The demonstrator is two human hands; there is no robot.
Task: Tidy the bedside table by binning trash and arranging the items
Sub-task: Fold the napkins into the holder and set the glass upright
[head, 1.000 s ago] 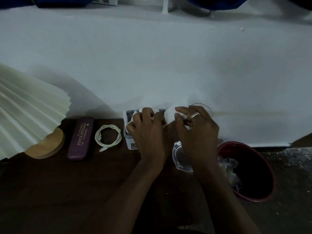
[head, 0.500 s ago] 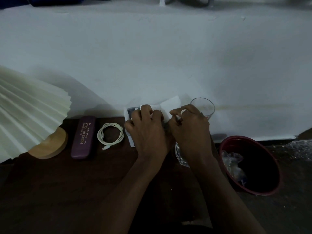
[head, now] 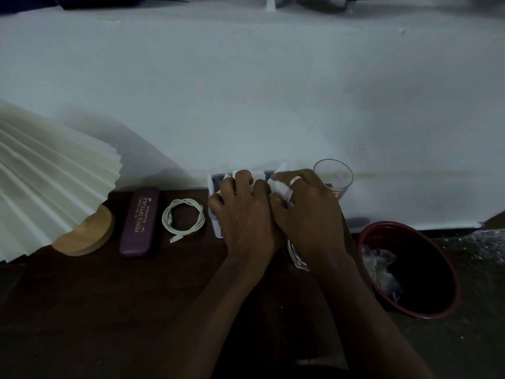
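A white tissue box (head: pixel 213 212) stands at the back of the dark wooden bedside table (head: pixel 109 310). My left hand (head: pixel 243 212) lies on top of the box with curled fingers gripping it. My right hand (head: pixel 308 212), with a ring, holds a white tissue (head: pixel 278 184) against the box's right end. Behind the right hand stands an empty drinking glass (head: pixel 334 176). A clear glass dish (head: pixel 296 255) shows partly under my right wrist.
A purple spectacle case (head: pixel 139 221) and a coiled white cable (head: pixel 183 218) lie left of the box. A pleated paper lamp (head: pixel 46 184) on a wooden base (head: pixel 84 236) fills the left. A red bin (head: pixel 410 269) with plastic trash sits on the floor at right.
The right hand has pressed the raised tissue down against the box's right end. The left hand stays on the box. The view has shifted slightly.
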